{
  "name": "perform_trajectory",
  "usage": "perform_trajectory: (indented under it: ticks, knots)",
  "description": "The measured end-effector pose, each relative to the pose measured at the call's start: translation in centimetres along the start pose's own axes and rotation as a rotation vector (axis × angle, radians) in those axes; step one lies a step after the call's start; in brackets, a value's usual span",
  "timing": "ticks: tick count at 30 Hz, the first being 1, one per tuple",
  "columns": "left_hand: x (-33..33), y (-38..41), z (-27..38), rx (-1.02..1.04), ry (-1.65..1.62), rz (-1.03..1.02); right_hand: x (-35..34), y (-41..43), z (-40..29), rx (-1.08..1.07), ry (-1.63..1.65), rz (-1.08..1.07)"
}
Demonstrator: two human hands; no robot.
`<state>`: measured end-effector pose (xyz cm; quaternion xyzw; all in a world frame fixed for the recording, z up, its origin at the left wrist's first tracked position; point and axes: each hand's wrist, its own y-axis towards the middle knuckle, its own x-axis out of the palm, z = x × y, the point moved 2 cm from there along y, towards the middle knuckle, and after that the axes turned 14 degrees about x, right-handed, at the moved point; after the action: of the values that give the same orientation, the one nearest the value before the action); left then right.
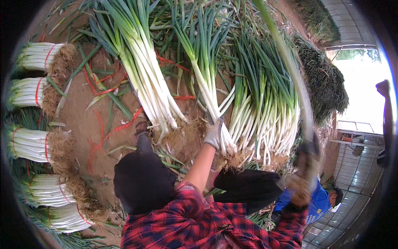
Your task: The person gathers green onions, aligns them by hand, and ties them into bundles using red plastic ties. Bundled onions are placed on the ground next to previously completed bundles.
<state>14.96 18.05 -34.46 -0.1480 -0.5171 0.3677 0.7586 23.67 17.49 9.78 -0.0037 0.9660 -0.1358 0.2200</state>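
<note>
My left hand, in a pale glove, is closed around the white stems of a small group of long green onions lying on the ground. Their roots point toward me. At the right, my right hand, dark-gloved and blurred by motion, grips a single long green onion near its root end. Its leaf end reaches to the top of the view. Between my hands lies a spread row of thinner green onions with roots on. Left of my left hand rests a pile of thick green onions.
Several bundles tied with red bands line the left side. Loose red ties and leaf scraps litter the soil. A dark green heap stands at the right. A person in blue is at the lower right, near my right arm.
</note>
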Motion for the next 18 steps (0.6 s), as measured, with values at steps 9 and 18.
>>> perform_trajectory:
  ticks: [9,18]
  knots:
    - [-0.4,0.1,-1.3,0.057,-0.367,-0.068,17.1,9.2,24.2,-0.081,-1.221,-0.345]
    - [-3.5,0.8,-2.8,0.053,-0.109,0.028,20.1,18.1,19.3,-0.230,-1.022,-0.567]
